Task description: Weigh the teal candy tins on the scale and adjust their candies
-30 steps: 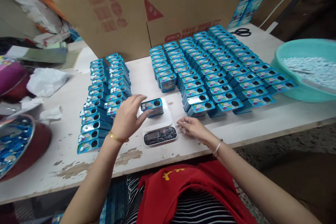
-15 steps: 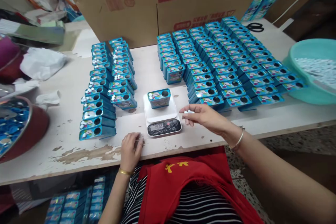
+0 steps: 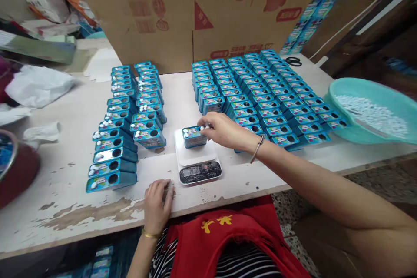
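Resting near the table's (image 3: 74, 182) front edge, the left hand (image 3: 157, 202) lies curled and empty. The blue tin (image 3: 194, 136) sits on the white scale (image 3: 198, 160). The right hand (image 3: 224, 131) pinches small white pellets (image 3: 203, 127) over the tin's top, beside rows of tins (image 3: 270, 95).

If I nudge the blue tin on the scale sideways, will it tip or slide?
The blue tin looks low and flat-based, so it would probably slide, not tip. The scale platform seems smooth. The right hand touches its open top hole; pieces might spill.
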The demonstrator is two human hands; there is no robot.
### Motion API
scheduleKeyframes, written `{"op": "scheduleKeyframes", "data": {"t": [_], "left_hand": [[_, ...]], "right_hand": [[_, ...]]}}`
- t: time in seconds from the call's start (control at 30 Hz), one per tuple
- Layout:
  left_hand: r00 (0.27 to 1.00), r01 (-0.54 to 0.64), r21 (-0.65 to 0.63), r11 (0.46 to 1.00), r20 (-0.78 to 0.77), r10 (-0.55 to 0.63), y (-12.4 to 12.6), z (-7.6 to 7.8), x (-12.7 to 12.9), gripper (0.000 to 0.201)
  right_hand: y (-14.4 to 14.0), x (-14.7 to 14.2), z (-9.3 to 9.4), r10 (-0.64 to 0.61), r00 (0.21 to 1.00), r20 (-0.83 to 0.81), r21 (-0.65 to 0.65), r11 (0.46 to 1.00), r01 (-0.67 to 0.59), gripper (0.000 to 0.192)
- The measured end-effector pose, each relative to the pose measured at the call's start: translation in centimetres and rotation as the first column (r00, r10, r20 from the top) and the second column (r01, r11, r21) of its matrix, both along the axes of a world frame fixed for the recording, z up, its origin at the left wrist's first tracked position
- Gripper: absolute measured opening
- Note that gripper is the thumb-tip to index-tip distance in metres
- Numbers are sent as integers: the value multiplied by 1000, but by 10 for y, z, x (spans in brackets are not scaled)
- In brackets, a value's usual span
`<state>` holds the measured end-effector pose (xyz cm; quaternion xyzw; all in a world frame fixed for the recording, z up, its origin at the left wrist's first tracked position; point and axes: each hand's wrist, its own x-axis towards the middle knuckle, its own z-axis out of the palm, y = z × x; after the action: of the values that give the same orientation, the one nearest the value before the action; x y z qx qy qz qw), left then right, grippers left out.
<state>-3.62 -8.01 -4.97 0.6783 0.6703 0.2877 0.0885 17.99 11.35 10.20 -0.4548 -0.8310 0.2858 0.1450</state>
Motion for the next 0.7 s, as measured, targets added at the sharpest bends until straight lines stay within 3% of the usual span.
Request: {"op": "scheduleKeyframes", "data": {"t": [0.13, 0.47, 0.6, 0.7], "left_hand": [[1000, 10, 3, 1000, 3, -10, 0, -4, -1, 21], [1000, 12, 22, 1000, -10, -12, 1, -4, -2, 18], [1000, 8, 27, 1000, -9, -7, -1, -4, -1, 17], [999, 21, 68, 997, 37, -24, 3, 5, 3, 17]], "right_hand": [[0, 1, -4, 44, 999, 33, 88, 995, -46, 16], [4, -9, 0, 32, 999, -13, 114, 993, -30, 22], [6, -7, -2, -1, 978, -208, 75, 997, 17, 19], [5, 3, -7, -65, 900, -431, -26, 998, 59, 20]]}}
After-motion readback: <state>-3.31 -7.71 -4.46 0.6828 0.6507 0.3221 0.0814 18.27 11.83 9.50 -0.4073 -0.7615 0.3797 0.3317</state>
